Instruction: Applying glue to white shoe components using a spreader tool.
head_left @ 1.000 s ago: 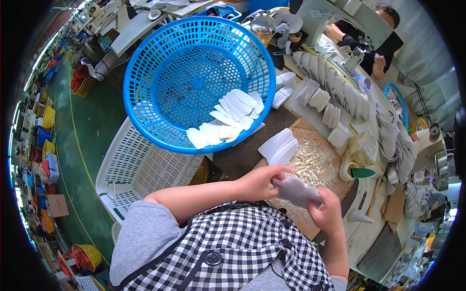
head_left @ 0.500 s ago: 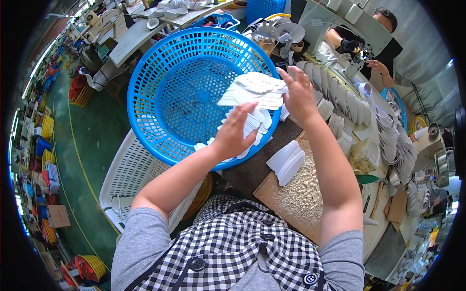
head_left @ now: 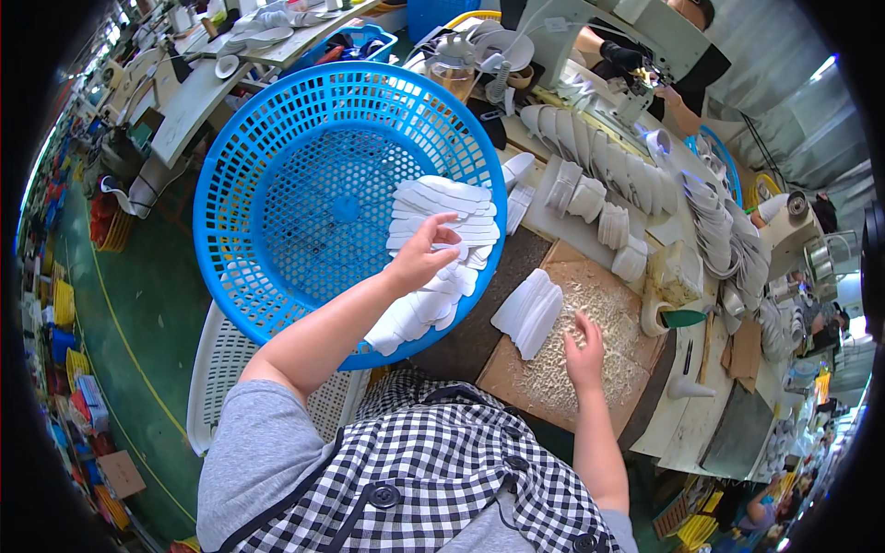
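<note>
Flat white cut pieces (head_left: 442, 207) lie in overlapping rows along the right side of a large blue plastic basket (head_left: 210, 184). Above them is my left hand (head_left: 419, 261), its fingers loosely bent and apart with nothing gripped; whether the fingertips touch the pieces is unclear. My right hand (head_left: 584, 358) is over a brown board (head_left: 502, 369) strewn with pale crumbs (head_left: 604, 323), open and holding nothing. Just left of that hand, a fanned stack of similar white pieces (head_left: 530, 313) lies on the board.
A white perforated basket (head_left: 217, 387) sits under the blue one. Rows of curved white pieces (head_left: 599, 161) cover the bench at right, near a yellowish block (head_left: 676, 273) and a green-tipped tool (head_left: 682, 318). Across it, a gloved co-worker's hand (head_left: 622, 57) is at a machine.
The stack at my right hand now lies in the basket, and that hand has come back empty to the board. My left hand stays over the pieces. The view has shifted right.
</note>
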The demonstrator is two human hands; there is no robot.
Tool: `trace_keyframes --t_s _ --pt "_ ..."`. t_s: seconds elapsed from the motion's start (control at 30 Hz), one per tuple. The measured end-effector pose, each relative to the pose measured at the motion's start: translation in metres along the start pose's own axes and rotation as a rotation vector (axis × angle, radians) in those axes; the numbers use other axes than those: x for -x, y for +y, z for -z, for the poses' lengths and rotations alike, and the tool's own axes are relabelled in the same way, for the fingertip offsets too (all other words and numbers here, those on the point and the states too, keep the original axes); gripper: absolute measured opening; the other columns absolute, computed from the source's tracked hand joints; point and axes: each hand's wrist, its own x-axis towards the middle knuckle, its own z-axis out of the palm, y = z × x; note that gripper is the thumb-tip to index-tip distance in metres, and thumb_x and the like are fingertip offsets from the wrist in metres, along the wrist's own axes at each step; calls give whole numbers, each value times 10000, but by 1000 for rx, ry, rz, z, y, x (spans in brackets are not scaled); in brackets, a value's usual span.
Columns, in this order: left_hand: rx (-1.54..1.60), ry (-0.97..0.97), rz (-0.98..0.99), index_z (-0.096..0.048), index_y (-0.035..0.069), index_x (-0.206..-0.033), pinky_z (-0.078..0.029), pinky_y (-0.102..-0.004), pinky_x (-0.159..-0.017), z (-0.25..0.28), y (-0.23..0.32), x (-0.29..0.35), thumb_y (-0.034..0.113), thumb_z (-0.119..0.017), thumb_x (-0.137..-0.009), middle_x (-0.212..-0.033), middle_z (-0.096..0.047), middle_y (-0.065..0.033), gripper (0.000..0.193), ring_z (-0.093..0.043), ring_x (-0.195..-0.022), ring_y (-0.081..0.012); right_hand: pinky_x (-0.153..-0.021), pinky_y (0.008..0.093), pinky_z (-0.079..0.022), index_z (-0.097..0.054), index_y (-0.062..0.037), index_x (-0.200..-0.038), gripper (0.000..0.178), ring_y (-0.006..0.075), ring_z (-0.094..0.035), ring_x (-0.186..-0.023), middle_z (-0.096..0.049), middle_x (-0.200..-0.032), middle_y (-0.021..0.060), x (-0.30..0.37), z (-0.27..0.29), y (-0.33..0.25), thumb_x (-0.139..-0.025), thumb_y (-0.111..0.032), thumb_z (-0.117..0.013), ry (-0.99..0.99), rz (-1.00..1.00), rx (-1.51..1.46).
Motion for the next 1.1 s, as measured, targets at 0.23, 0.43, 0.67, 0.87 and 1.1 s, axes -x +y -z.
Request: trace_keyframes --t_s 0.23,0.43,0.67,0.87,1.1 --pt "-336 180 -179 -515 53 -1254 -482 -349 -898 -25 9 -22 70 -637 -833 -1121 -498 -139 439 -548 -1033 -239 -908 326 -489 -617 -21 -1145 264 207 -607 -1027 -610 -1120 103 105 24 51 -883 -17 -589 245 -297 -162" --pt "-504 -201 -314 -562 68 -1195 -454 -379 -950 -116 50 18 105 -661 -830 -1120 -542 -150 380 -535 -1107 -284 -883 315 -499 -618 -23 -1138 242 200 -619 -995 -612 -1108 105 107 41 68 -901 -16 -571 316 -231 -163" --pt "-1224 -457 -800 -598 64 -1132 -424 -386 -970 -183 -38 37 159 -588 -784 -1173 -537 -114 360 -512 -1122 -265 -833 278 -505 -618 -32 -1140 240 159 -626 -954 -605 -1104 95 105 70 90 -901 -30 -592 251 -244 -317" --pt "-1401 -556 -791 -596 23 -1109 -500 -309 -826 -202 -44 41 155 -575 -779 -981 -551 -67 356 -562 -945 -228 -858 261 -482 -604 -4 -1142 218 120 -613 -936 -643 -1024 53 69 135 124 -928 -33 -569 363 -167 -388" --pt "-1356 -411 -614 -582 5 -1180 -502 -327 -899 -232 -53 54 106 -576 -800 -1087 -584 -98 393 -552 -1093 -249 -906 346 -488 -560 -21 -1214 394 221 -610 -1032 -629 -1114 111 -39 201 140 -851 -117 -679 557 -95 -50"
